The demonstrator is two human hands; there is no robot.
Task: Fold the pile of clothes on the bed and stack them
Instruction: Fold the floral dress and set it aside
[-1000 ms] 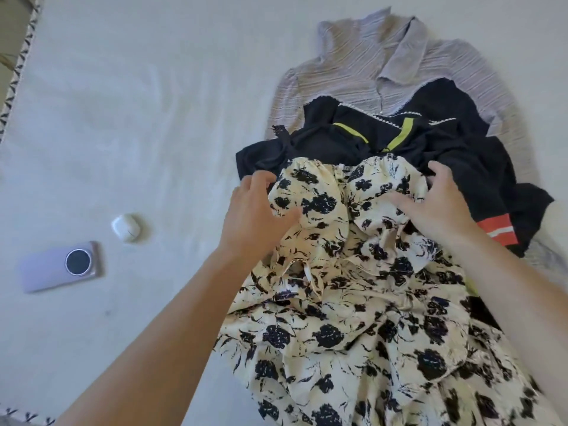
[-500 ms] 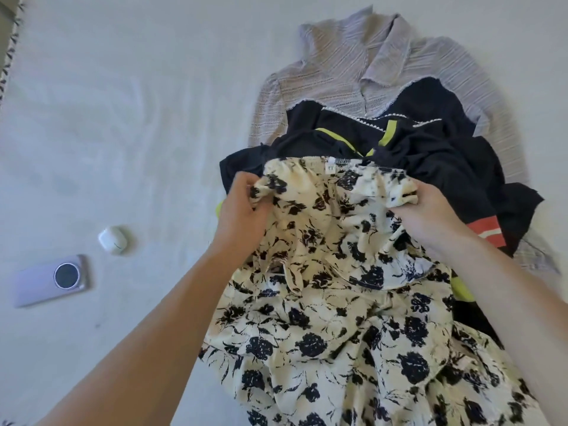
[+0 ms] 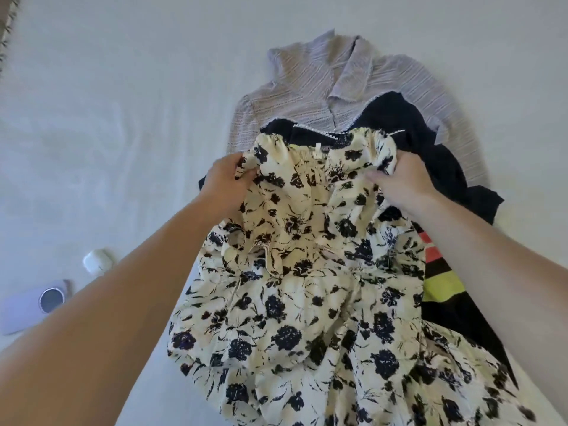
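A cream dress printed with black flowers (image 3: 307,302), made of thin woven cloth, lies on top of the pile in the middle of the white-sheeted bed (image 3: 123,118), its skirt spreading toward the lower edge of the view. The left hand (image 3: 226,182) pinches the gathered top edge of the dress at its left corner, fingers curled into the cloth. The right hand (image 3: 399,182) grips the same top edge at its right corner, thumb over the fabric and the other fingers tucked behind it. Between the two hands the elastic neckline is held up and stretched sideways.

Under the dress lies a dark navy garment with white trim (image 3: 430,155); on its right side, just beside the right forearm, bands of coral and lime green show. Beneath that, farther up the bed, a pale lilac ribbed knit top with a collar (image 3: 322,87) lies flat.

To the left, well apart from the clothes, a small white earbud case (image 3: 96,261) sits near a lilac phone with a round camera ring (image 3: 27,309), probably face down, partly hidden by the left forearm.
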